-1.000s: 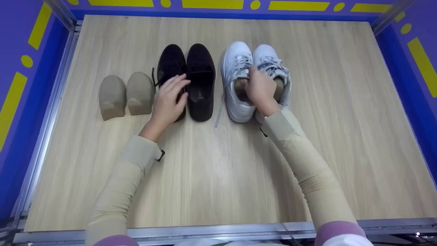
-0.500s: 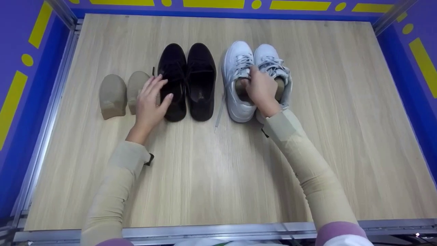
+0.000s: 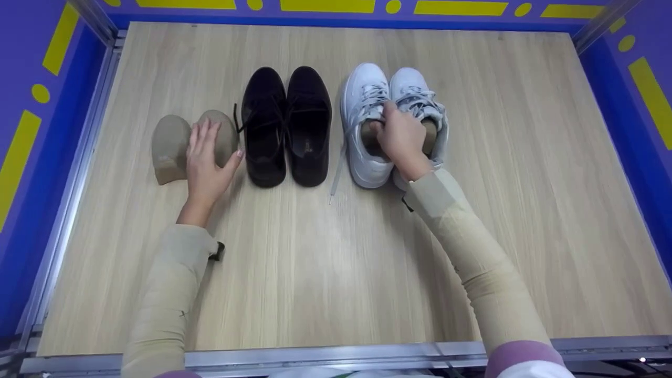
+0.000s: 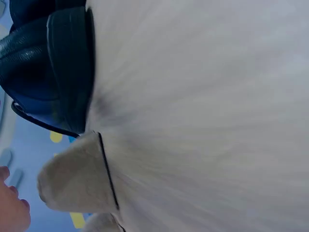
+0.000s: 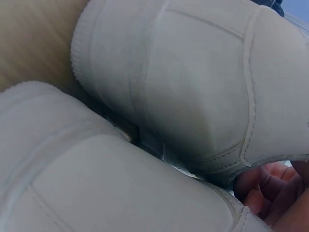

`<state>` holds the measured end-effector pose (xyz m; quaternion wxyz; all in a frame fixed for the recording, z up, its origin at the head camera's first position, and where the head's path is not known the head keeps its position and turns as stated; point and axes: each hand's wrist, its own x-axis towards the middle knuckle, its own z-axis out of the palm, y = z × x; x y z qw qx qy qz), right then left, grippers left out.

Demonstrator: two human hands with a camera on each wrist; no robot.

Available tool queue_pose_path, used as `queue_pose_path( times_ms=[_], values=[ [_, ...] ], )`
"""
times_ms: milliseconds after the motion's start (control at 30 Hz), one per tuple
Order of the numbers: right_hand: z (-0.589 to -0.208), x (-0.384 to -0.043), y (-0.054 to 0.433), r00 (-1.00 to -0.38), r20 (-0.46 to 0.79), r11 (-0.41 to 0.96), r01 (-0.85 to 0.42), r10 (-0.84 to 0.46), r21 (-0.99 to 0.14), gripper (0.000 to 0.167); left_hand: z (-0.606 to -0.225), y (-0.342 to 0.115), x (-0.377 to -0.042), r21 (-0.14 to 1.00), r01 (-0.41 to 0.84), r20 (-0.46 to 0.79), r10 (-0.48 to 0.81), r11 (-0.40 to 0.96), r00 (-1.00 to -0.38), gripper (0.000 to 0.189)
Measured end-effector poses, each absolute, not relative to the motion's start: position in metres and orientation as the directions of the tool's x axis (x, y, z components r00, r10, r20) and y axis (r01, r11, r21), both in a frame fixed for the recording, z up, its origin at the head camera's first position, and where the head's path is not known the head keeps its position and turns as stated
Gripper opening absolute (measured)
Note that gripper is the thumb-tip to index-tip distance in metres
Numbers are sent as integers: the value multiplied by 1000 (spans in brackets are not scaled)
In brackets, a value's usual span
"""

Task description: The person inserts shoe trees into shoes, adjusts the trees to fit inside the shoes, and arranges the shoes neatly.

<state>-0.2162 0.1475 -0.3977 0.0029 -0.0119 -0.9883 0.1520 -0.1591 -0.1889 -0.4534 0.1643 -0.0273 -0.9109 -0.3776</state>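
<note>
My left hand (image 3: 205, 165) lies over the right one of two beige shoe inserts (image 3: 226, 130), fingers extended and thumb spread toward the black shoe. The other insert (image 3: 169, 142) stands to its left. In the left wrist view the hand (image 4: 12, 208) shows at the edge, with an insert (image 4: 77, 176) beside it. My right hand (image 3: 401, 134) grips the adjoining collars of two white sneakers, the left sneaker (image 3: 367, 79) and the right sneaker (image 3: 407, 81), thumb over the left opening. Curled fingers (image 5: 275, 186) show at the collar in the right wrist view. Brownish inserts fill both sneakers.
Between the inserts and sneakers sit a black shoe (image 3: 264, 94) and its mate (image 3: 308, 89), toes away from me. A loose white lace (image 3: 337, 176) trails on the wooden tabletop (image 3: 341, 273). Blue-purple panels (image 3: 31, 157) and metal rails border it.
My left hand has moved left from over the black shoes to over the right beige insert. The right hand has stayed at the white sneakers.
</note>
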Motion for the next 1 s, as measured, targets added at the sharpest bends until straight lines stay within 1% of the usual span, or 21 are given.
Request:
queue_pose_path(
  times_ms=[233, 500, 833, 900, 1000],
  values=[
    [-398, -217, 147, -1000, -8, 952, 26, 24, -304, 30, -464, -200, -159, 702, 104, 252, -108, 705, -962, 72],
    [-397, -216, 147, -1000, -18, 955, 28, 24, -295, 31, -470, -206, -159, 725, -11, 115, -137, 689, -984, 77],
    [-399, -215, 147, -1000, 15, 956, 8, 13, -292, 30, -468, -208, -160, 741, -158, -59, -171, 653, -984, 78],
    [-399, -215, 147, -1000, 23, 956, 4, 12, -292, 29, -467, -208, -161, 734, -173, -75, -176, 657, -982, 77],
    [-399, -214, 147, -999, 31, 956, 0, 10, -295, 28, -466, -208, -161, 729, -169, -67, -177, 663, -982, 75]
  ],
)
